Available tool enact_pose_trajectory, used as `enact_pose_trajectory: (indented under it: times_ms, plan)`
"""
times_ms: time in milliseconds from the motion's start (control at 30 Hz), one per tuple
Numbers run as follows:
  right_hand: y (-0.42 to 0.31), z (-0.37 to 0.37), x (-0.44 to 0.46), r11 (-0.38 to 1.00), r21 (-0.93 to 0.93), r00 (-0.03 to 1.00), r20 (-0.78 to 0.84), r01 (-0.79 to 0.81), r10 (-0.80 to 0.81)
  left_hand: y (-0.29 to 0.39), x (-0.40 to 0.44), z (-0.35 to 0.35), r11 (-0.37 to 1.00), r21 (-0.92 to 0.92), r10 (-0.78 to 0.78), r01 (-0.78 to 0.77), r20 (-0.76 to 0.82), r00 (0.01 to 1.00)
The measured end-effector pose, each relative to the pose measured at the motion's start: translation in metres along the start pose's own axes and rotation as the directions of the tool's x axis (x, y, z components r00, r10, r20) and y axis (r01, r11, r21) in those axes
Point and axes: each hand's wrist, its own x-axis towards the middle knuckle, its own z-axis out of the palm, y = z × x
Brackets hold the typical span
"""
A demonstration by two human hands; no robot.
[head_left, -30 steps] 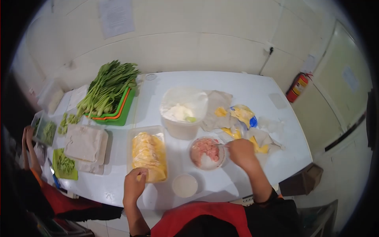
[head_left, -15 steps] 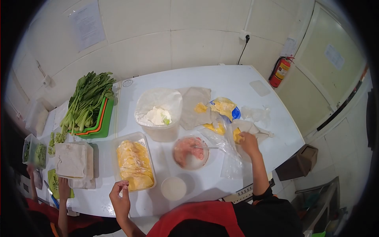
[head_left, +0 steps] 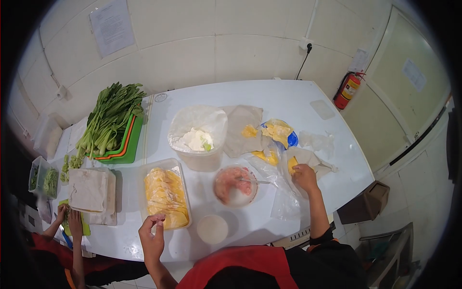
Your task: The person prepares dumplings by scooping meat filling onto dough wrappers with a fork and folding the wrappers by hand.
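Note:
My right hand [head_left: 306, 180] is at the right of the table, its fingers closed at the edge of a small yellow dough sheet [head_left: 292, 164] lying on plastic. Held up over the near end of a clear tub [head_left: 186, 212] is my left hand [head_left: 153, 237]; its thumb and fingers are pinched, with something pinkish at the tips too small to name. Folded yellow dough pieces [head_left: 166, 195], dusted with flour, fill that tub. Between my hands stands a bowl [head_left: 237, 201] of pink minced filling with a spoon [head_left: 257, 181] in it. More yellow dough sheets [head_left: 278, 130] rest on a blue plate [head_left: 292, 139].
A lined flour tub [head_left: 197, 161] stands behind the bowl; a round white lid [head_left: 212, 229] lies near me. Leafy greens [head_left: 110, 115] fill green and orange crates [head_left: 126, 154] at left. Another person's hands [head_left: 72, 221] work at a green board [head_left: 85, 227] beside a covered container [head_left: 89, 190].
My right hand's fingers have shifted slightly over the yellow dough sheet. My left hand remains pinched, a little higher. The other person's hands have come together at the green board. The view has tilted slightly.

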Motion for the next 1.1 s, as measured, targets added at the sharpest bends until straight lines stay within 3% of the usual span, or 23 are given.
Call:
enact_pose_trajectory:
  times_ms: [67, 267, 467, 567, 667, 767, 833, 867, 967, 1100]
  plan:
    - [-0.025, -0.008, -0.008, 0.976, -0.174, 0.989, -0.044, 0.129, -0.139, 0.000, 0.000, 0.000, 1.000, 0.020, 0.010, -0.011, 0.017, 1.000]
    - [-0.009, 0.000, 0.003, 0.985, -0.171, 0.997, 0.071, -0.011, 0.024, 0.000, -0.003, -0.001, 1.000, 0.023, 0.012, -0.012, 0.006, 1.000]
    - [-0.034, -0.003, -0.007, 0.969, -0.228, 0.993, -0.046, 0.098, -0.111, 0.000, -0.002, 0.000, 0.999, 0.016, 0.034, -0.034, -0.003, 0.999]
    - [-0.021, 0.004, -0.003, 0.979, -0.206, 0.999, -0.055, -0.008, -0.004, 0.002, -0.003, 0.001, 0.999, 0.036, 0.025, -0.025, 0.004, 1.000]
    - [0.021, 0.004, 0.014, 0.961, 0.162, 0.974, -0.011, -0.222, 0.227, -0.001, -0.003, 0.000, 0.999, 0.024, 0.045, -0.045, 0.004, 0.999]
    - [0.078, 0.016, 0.029, 0.889, 0.457, 0.965, -0.228, -0.012, 0.130, -0.001, -0.002, -0.001, 0.999, 0.016, 0.048, -0.048, 0.001, 0.999]
    - [0.080, -0.001, 0.032, 0.801, 0.598, 0.974, -0.180, -0.004, 0.140, 0.000, -0.001, 0.000, 0.998, 0.015, 0.061, -0.061, 0.007, 0.998]
    - [0.077, -0.011, 0.035, 0.748, 0.663, 0.978, -0.156, -0.001, 0.141, 0.001, -0.001, 0.001, 0.998, 0.015, 0.068, -0.068, 0.009, 0.998]
    - [0.053, -0.044, 0.039, 0.517, 0.828, 0.941, 0.038, -0.218, 0.336, -0.001, -0.002, 0.002, 0.997, -0.001, 0.076, -0.076, 0.016, 0.997]
    - [-0.003, -0.078, 0.029, 0.492, 0.870, 0.978, -0.066, -0.041, 0.199, 0.000, -0.002, 0.005, 0.997, -0.007, 0.083, -0.083, 0.032, 0.996]
